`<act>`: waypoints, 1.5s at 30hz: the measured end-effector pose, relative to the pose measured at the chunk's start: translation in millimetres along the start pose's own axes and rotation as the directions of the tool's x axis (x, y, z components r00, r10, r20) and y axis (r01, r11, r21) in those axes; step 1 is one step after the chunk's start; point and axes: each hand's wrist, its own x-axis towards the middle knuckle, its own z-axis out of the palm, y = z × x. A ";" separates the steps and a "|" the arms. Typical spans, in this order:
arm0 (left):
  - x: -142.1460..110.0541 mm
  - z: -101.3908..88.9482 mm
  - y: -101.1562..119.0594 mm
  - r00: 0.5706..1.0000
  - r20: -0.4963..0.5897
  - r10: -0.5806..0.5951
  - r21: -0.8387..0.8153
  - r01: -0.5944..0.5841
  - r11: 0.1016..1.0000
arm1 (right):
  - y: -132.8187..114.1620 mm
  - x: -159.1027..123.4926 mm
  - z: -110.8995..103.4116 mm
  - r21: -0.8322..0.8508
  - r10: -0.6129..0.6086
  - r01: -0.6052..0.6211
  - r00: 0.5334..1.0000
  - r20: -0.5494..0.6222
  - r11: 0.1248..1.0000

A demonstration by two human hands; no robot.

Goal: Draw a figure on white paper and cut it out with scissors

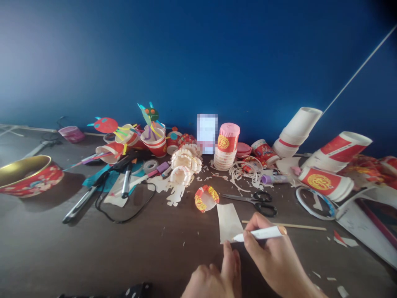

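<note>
Right hand (276, 256) at lower right of view, its grip pinching a white marker (259, 234) between thumb and fingers, the marker's tip at the lower corner of a cream paper strip (228, 224). The strip lies flat on a dark brown surface (93, 252), near the front centre of the work area. Left hand (211, 281) sits just below it, fingers (228, 258) pressed together, their tips at the strip's near edge; whether they pinch the paper cannot be told. A thin wooden stick (283, 225) lies just beyond the right hand, and black-handled scissors (256, 203) lie farther up, past the strip. Just left of the scissors sits a small red-and-gold paper cup ring (206, 198). Paper scraps are scattered around. Farther back are fringed paper-cup cut-outs (182, 169), a stack of paper cups topped in pink (226, 142), and decorated cups with coloured paper strips (151, 140), all against a blue wall (198, 62). At far left stands a red bowl with a gold interior (25, 176). A black marker (126, 182) lies near a tape roll (150, 166).
</note>
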 end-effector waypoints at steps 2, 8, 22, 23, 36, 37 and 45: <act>-0.4 0.0 -0.3 1.000 0.005 -0.009 -0.012 0.010 1.000 | 0.2 0.7 0.2 0.002 -0.003 0.003 1.000 0.001 1.000; -1.1 1.4 1.1 1.000 0.016 -0.015 -0.003 0.015 1.000 | 1.3 0.6 1.2 -0.009 0.007 -0.007 1.000 0.006 1.000; -1.3 4.0 3.6 0.998 0.055 0.008 -0.015 -0.007 1.000 | 2.0 -0.3 1.2 -0.012 0.008 -0.007 0.998 0.056 1.000; -0.8 3.1 3.2 0.998 0.058 0.016 -0.013 -0.015 1.000 | 1.8 -0.3 1.0 -0.009 0.005 -0.005 0.998 0.061 1.000; -3.2 1.4 1.8 0.997 0.075 -0.028 -0.012 0.029 1.000 | 0.9 0.0 0.7 -0.018 0.016 -0.016 1.000 0.014 1.000; -3.4 1.8 2.0 0.997 0.075 -0.033 -0.015 0.034 0.999 | 1.3 0.3 1.1 -0.022 0.013 -0.013 1.000 0.003 1.000; -2.6 -0.2 3.2 0.994 0.095 -0.048 -0.018 0.050 0.999 | 0.8 1.6 0.7 -0.027 0.005 -0.006 0.999 -0.034 1.000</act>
